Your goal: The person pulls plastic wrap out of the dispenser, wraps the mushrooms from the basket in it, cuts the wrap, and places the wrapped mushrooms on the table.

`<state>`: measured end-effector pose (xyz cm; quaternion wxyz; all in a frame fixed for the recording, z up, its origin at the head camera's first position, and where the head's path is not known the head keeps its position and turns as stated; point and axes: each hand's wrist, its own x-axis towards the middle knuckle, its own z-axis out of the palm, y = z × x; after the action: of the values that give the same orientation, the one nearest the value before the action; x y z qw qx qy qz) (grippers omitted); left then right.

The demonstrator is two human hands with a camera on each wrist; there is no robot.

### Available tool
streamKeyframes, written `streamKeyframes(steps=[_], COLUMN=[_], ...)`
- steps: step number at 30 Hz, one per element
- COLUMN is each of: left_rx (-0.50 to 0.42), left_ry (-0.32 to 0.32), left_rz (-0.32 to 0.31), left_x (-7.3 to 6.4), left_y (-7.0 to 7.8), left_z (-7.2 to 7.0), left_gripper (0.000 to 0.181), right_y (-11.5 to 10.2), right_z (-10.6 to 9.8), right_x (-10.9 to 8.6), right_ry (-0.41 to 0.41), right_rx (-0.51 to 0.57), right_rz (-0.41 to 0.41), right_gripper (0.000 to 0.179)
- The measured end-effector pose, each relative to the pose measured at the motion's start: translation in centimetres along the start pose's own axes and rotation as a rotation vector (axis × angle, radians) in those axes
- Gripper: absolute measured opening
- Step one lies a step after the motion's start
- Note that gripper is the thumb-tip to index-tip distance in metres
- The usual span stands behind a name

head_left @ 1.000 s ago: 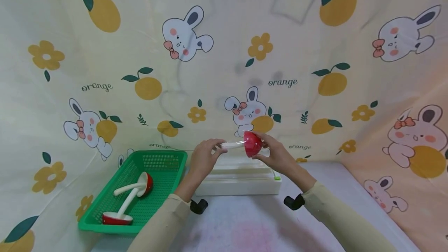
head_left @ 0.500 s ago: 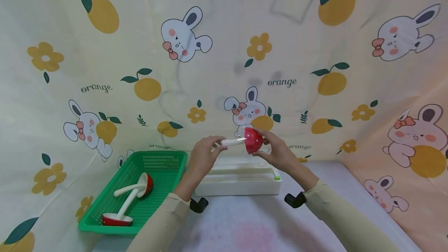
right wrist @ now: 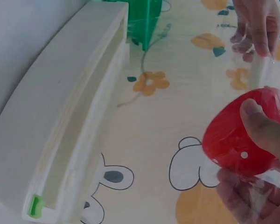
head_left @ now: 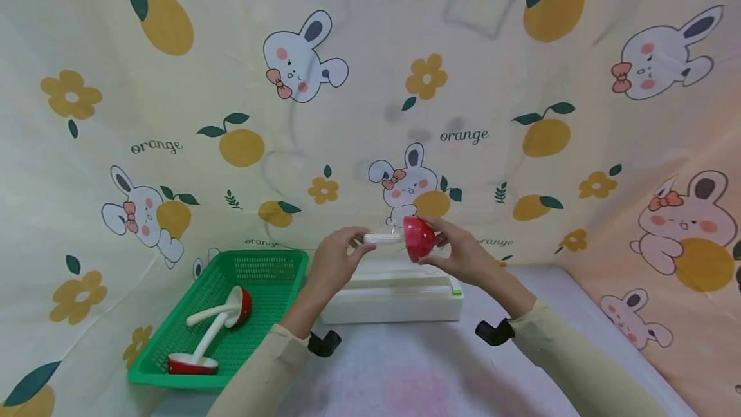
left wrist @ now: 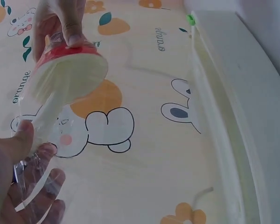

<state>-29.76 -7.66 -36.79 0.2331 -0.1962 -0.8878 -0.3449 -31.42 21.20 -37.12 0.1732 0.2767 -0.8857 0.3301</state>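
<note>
A mushroom-shaped ladle [head_left: 418, 239] with a white-dotted red bowl and white handle is held up sideways between both hands, wrapped in clear cling film [left wrist: 35, 175]. My left hand [head_left: 338, 257] pinches the handle end through the film, thumb on one side. The red bowl [right wrist: 245, 135] is gripped by my right hand [head_left: 461, 255], with the thumb on its rounded outside and the fingers on the opposite side. In the left wrist view the bowl's white inner side faces the left hand. Loose film hangs around the left fingers and beneath the right hand.
Behind and below the hands stands a white cling film dispenser [head_left: 393, 309] with a green tab [head_left: 457, 289]. To the left, a green basket [head_left: 139, 372] holds two similar ladles, one [head_left: 240, 307] leaning across the other [head_left: 193, 364]. A printed curtain [head_left: 359, 114] hangs behind the table.
The ladle's bowl rises slightly, then drops back and turns a little, with more of its dotted outside showing. Both hands keep their hold at nearly the same place.
</note>
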Motion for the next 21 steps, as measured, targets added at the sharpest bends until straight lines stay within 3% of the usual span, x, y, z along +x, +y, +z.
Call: streamKeyframes(steps=[8,16,21], left_rx=[-0.041,-0.044,-0.083], left_ry=[-0.12,-0.213,-0.26], left_rz=[-0.08,-0.122,-0.15], left_x=[-1.4,-2.5,-3.2], left_y=[-0.9,-2.4,-3.5], left_z=[0.7,2.2,3.3], left_gripper=[0.033,0.025,0.028], right_y=[0.2,1.3,2.1], right_z=[0.2,1.2,2.1], right_x=[-1.4,-2.8,-3.3], right_ry=[-0.159,-0.264,-0.289], right_rx=[0.008,0.05,0.036], right_rz=[0.151,0.224,0.25], right_gripper=[0.085,0.079,0.068])
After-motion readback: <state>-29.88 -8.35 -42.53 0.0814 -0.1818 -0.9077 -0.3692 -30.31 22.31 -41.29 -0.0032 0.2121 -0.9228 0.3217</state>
